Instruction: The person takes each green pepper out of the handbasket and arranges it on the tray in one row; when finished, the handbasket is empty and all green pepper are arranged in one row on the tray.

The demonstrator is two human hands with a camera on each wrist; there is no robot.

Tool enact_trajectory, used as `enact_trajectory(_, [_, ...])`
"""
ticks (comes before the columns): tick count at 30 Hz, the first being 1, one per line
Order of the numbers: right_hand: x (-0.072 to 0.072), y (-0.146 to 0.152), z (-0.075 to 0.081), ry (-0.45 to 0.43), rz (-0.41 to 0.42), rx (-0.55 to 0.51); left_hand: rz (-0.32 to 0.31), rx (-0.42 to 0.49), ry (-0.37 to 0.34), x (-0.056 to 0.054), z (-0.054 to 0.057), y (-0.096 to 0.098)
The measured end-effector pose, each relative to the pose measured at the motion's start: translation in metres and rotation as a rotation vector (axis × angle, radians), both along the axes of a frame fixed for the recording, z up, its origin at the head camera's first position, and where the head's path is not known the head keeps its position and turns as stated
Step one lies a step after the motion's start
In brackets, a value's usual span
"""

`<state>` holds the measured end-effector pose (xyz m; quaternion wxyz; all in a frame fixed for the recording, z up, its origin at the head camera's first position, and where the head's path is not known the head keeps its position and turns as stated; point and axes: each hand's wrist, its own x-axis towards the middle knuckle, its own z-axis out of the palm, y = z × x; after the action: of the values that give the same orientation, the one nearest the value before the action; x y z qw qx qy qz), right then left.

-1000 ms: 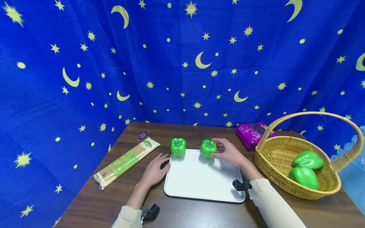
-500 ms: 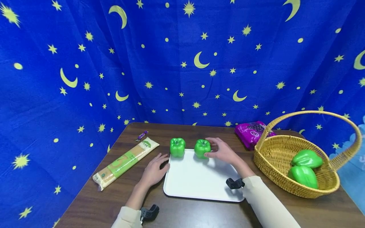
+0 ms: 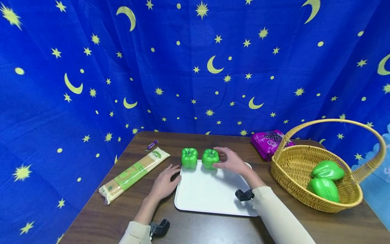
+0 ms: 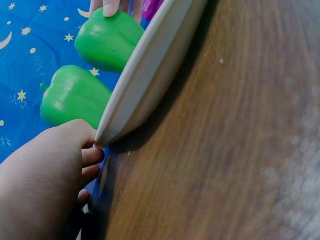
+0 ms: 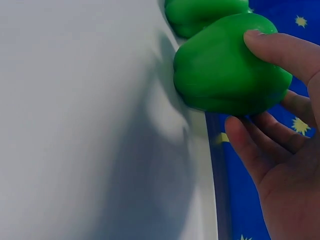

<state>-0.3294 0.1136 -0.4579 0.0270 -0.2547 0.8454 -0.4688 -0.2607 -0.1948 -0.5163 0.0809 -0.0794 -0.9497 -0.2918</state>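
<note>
My right hand (image 3: pixel 232 162) holds a shiny green bell pepper (image 3: pixel 209 159) at the far edge of a white rectangular tray (image 3: pixel 213 196). In the right wrist view the thumb lies on the side of this bell pepper (image 5: pixel 225 67), with fingertips on its other side. A second green bell pepper (image 3: pixel 189 158) stands just left of it, at the tray's far left corner; a narrow gap parts them in the head view. My left hand (image 3: pixel 165 183) rests at the tray's left edge. In the left wrist view its thumb touches the tray's rim (image 4: pixel 150 70), fingers loosely bent beside it.
On the right stands a wicker basket (image 3: pixel 289 189) with a tall handle and two green fruits (image 3: pixel 324 189) inside. Behind it lies a purple bag (image 3: pixel 268 144). A long noodle packet (image 3: pixel 135 174) and a small purple wrapped candy (image 3: pixel 151 145) lie left. A blue curtain backs the table.
My right hand has moved the bell pepper leftward along the tray's far edge, nearer to the second one. The left hand has stayed in place.
</note>
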Motion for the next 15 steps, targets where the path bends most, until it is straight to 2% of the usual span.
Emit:
enact_trajectory(9, [0.000,-0.009,-0.002,-0.031,0.023,-0.043,-0.003,0.000,-0.009,0.001,0.000,-0.001])
enact_trajectory(15, [0.000,-0.014,-0.004,-0.024,0.003,-0.038,-0.001,0.002,0.001,0.001,0.000,0.000])
